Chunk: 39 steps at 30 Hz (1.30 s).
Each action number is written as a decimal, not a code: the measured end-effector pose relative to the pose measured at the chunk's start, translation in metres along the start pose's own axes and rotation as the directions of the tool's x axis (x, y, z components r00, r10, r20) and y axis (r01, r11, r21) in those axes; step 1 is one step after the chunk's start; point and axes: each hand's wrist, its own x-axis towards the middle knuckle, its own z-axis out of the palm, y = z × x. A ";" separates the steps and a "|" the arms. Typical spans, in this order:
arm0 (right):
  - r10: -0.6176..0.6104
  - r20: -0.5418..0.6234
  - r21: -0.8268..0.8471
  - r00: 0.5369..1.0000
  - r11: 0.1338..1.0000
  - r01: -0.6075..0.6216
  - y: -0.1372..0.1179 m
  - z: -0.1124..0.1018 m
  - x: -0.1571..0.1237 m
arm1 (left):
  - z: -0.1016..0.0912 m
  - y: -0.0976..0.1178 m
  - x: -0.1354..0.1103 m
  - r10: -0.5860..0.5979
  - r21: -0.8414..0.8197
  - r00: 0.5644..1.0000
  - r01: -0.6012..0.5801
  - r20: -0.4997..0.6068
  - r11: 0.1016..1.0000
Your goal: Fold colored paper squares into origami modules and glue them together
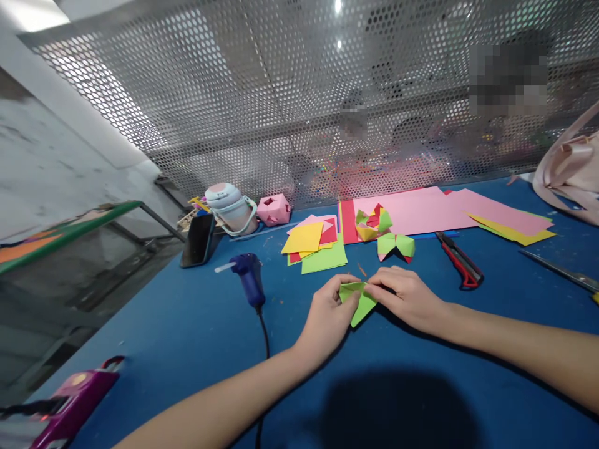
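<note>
A folded piece of green paper, its point toward me, is held just above the blue table. My left hand pinches its left side, thumb on top. At the upper right corner, my right hand grips the paper between thumb and fingers. Just beyond my hands stands a folded green paper unit with pink and red tips. Behind that sits a joined multicoloured origami piece in green, yellow and red. Square paper sheets in yellow, red, pink and green lie stacked to the left of it.
A blue hot glue gun with a cord lies on the table at left. A utility knife and scissors lie right. Behind are a phone, a lidded cup, a pink paper ball and large pink sheets. A purple power strip is front left.
</note>
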 end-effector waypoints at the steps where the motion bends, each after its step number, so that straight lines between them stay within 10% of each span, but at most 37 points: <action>1: -0.043 -0.011 -0.031 0.999 0.999 0.043 0.002 0.002 0.000 | 0.000 -0.001 0.000 0.000 0.004 1.000 0.000 0.000 1.000; 14: -0.215 -0.050 -0.122 0.975 0.971 0.208 0.009 0.001 -0.002 | -0.007 0.002 0.000 0.063 0.084 0.980 -0.080 0.189 0.993; 22: -0.145 0.153 -0.005 0.977 0.989 0.148 0.007 -0.013 0.006 | -0.016 -0.003 0.005 0.180 0.175 0.943 -0.234 0.280 0.956; 31: 0.252 0.231 0.202 0.940 0.932 -0.300 -0.002 -0.016 0.010 | -0.014 -0.002 0.007 0.034 0.134 0.999 -0.037 0.023 0.990; 39: 0.207 0.131 0.103 0.970 0.970 -0.221 -0.001 -0.009 0.004 | -0.010 0.001 0.003 -0.049 0.008 0.991 0.049 0.127 0.999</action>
